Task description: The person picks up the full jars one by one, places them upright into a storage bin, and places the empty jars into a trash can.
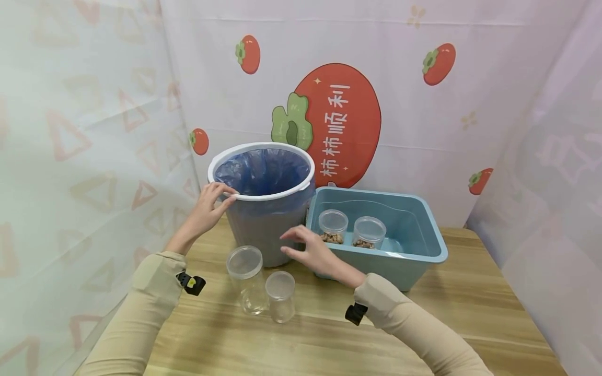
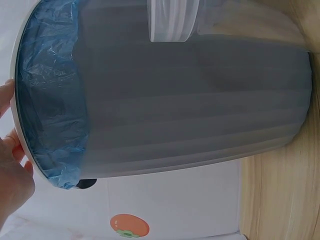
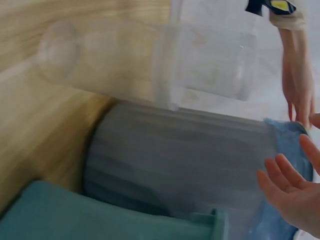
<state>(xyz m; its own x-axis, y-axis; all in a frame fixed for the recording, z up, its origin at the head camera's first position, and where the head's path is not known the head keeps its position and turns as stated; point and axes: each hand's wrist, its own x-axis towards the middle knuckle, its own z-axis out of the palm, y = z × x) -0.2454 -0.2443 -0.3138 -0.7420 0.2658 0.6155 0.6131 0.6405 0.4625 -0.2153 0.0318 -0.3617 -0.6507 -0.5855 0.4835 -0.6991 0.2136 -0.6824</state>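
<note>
Fruit-printed curtain behind a lined bin and four clear containers

Behind the grey bin (image 1: 256, 237) hangs a white curtain (image 1: 423, 125) printed with red fruit, and beneath it lies a wood-grain worktop (image 1: 475, 324). A blue liner (image 1: 263, 164) fills the bin and folds down outside, under its white rim.

The person's left hand (image 1: 206, 208) is at the bin's near left edge, its fingers touching the rim; whether they pinch it, I cannot tell. The right hand (image 1: 311, 251) hovers in front of the bin's right side, its fingers spread apart, gently curved and holding nothing.

In front of the bin stand a tall clear jar (image 1: 251, 286) and, just beside it on the right, a shorter clear jar (image 1: 281, 298), both upright with pale lids. To the bin's right sits a blue-green tub (image 1: 400, 267). Inside its front wall stand two round clear containers (image 1: 333, 222), side by side, with brown pieces low down in each. Black straps (image 1: 192, 283) circle both sleeves.
</note>
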